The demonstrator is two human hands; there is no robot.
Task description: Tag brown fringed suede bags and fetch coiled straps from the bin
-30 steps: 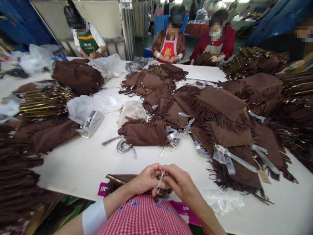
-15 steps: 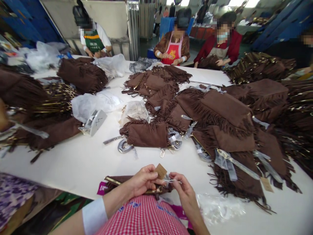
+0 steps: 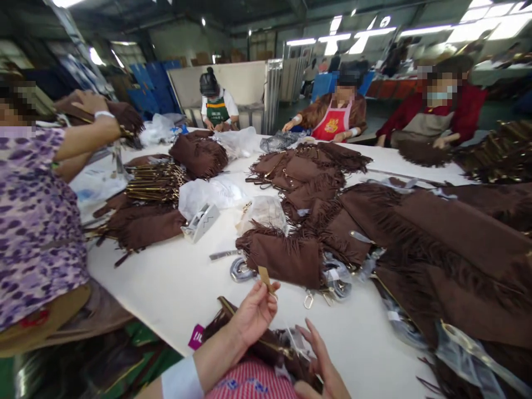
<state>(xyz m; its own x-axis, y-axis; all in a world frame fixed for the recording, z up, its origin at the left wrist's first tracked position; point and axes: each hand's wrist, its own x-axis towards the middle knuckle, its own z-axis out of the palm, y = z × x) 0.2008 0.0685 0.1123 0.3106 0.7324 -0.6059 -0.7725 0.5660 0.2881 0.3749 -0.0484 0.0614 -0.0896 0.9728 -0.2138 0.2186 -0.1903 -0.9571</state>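
Your left fingers (image 3: 270,289) pinch a small tan tag (image 3: 264,275) and hold it up above the counter (image 3: 183,282). Your right hand (image 3: 320,363) is open, fingers spread, resting on the clear wrap (image 3: 297,341) over the brown bag (image 3: 257,343) in your lap at the counter's near edge; it grips nothing. Beyond the tag lies a fringed bag (image 3: 285,256) with 1 wrapped chain coil (image 3: 241,270) at its left. A clear sack (image 3: 264,211) behind it holds small items too blurred to tell.

Half a second ago both hands met at the tag over the bag; now the left has lifted the tag and the right has dropped away. A person in purple print (image 3: 37,221) now fills your left side.

A magenta label (image 3: 195,337) beside the bag shows white letters, unreadable.
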